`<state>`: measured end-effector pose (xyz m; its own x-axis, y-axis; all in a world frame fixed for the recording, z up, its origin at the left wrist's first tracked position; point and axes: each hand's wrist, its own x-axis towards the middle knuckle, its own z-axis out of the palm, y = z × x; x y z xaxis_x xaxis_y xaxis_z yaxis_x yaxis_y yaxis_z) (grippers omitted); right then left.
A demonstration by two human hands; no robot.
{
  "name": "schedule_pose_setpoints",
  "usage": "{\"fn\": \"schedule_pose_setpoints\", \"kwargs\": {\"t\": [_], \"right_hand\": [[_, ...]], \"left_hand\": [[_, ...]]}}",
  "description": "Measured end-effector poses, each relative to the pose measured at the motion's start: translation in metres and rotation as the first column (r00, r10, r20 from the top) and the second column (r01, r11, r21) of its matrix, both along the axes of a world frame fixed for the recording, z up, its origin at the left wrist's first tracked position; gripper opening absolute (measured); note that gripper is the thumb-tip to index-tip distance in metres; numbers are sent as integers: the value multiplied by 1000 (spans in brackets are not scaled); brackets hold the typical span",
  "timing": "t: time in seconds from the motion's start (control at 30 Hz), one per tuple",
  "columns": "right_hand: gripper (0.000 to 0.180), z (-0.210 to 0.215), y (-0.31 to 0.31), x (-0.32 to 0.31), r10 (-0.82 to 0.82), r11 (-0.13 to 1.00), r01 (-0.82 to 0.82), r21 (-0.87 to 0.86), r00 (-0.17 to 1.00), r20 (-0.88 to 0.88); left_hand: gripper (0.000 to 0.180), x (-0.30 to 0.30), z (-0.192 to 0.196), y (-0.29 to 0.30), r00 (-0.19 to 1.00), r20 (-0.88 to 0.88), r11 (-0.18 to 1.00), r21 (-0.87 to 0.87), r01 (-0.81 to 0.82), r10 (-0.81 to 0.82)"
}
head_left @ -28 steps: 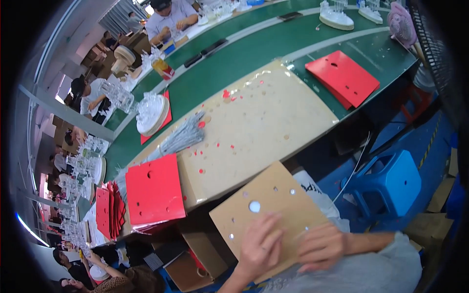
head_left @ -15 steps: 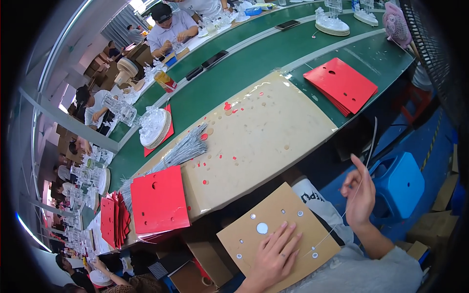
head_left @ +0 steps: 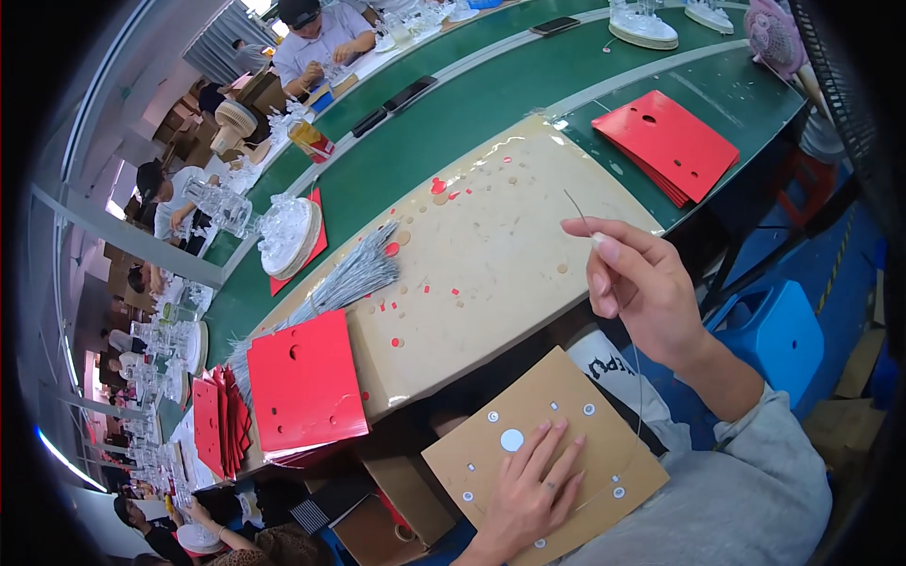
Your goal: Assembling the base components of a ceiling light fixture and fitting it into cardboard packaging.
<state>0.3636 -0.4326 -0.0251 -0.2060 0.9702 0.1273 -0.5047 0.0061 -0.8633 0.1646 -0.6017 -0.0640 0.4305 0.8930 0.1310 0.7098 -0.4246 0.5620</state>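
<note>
Brown board (head_left: 606,445), one, left hand (head_left: 531,492) atop, one wire (head_left: 577,208), right hand (head_left: 649,285) pinching

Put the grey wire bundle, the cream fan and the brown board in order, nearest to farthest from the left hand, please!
1. Brown board: right under the left hand, touching it.
2. Grey wire bundle: up and to the left, on the tan work surface.
3. Cream fan: upper left of the head view, beyond the green table.
</note>
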Motion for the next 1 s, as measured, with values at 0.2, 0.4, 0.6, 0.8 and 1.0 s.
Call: {"fn": "schedule_pose_setpoints", "kwargs": {"t": [0.2, 0.4, 0.6, 0.8, 1.0], "right_hand": [[24, -7, 4, -4, 166, 965, -172, -198, 985, -48], [12, -35, -6, 11, 182, 677, -672, 300, 547, 817], [20, -44, -7, 16, -63, 644, -659, 389, 462, 885], [20, -40, -11, 21, -23, 633, -707, 316, 390, 920], [22, -39, -15, 18, -150, 565, -729, 386, 369, 917]], "left_hand": [[46, -1, -4, 7, 995, 90, 998, -41, 54, -50], [45, -6, -8, 9, 988, 153, 998, -60, 19, -10], [45, -8, -1, 24, 989, 107, 992, -79, -96, 104], [46, -10, -2, 22, 989, 95, 990, -85, -109, 117], [51, -11, -1, 22, 984, 113, 986, -104, -127, 139]]}}
